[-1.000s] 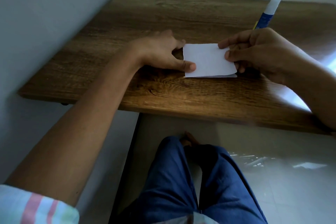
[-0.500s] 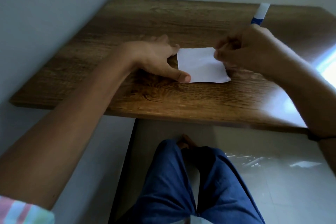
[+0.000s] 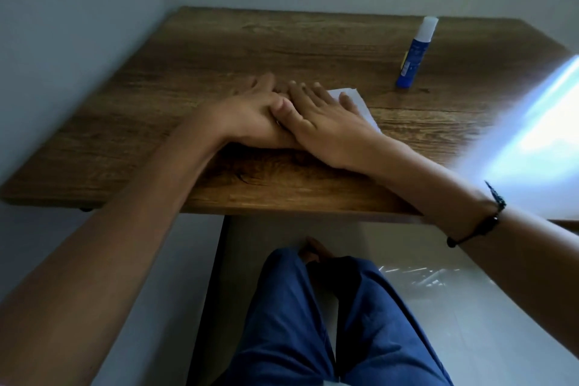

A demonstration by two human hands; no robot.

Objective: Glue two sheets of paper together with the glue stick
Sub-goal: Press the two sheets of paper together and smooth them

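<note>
- Wood-grain tabletop (image 3: pixel 219 50) tucked into a pale wall corner, bright glare across the right edge.
- Both hands flat and down on the paper, side by side, touching at the thumbs.
- Left hand (image 3: pixel 250 113) spread, fingers straight, palm pressing; paper under it not visible, so hard to say how much it covers.
- Right hand (image 3: pixel 326 119) spread too, fingers straight and laid over the white paper sheets (image 3: pixel 357 100); only the right corner and edge peeking out from under the fingers.
- Cannot tell whether one sheet or two lie there; no separate edges visible.
- Black cord bracelet (image 3: pixel 488 222) on the right wrist, clear of the work.
- Glue stick (image 3: pixel 415 53) standing capped, blue body and white cap, well apart from the hands toward the back right.
- Looks like the pressing-down stage: glue put aside, sheets being flattened together. A judgement only.
- Handling: thin paper, light and floppy, quick to crease or slide on smooth wood; fresh glue likely tacky, so apt to shift if pushed sideways.
- Best pressed straight down with flat palms, smoothing from the middle out toward that exposed right edge.
- For lifting, pinch at the free right corner rather than dragging.
- Glue stick stiff and light, easy to topple while upright; best taken round the blue barrel.
- Blue trousers (image 3: pixel 307 323) and glossy floor below the tabletop.
</note>
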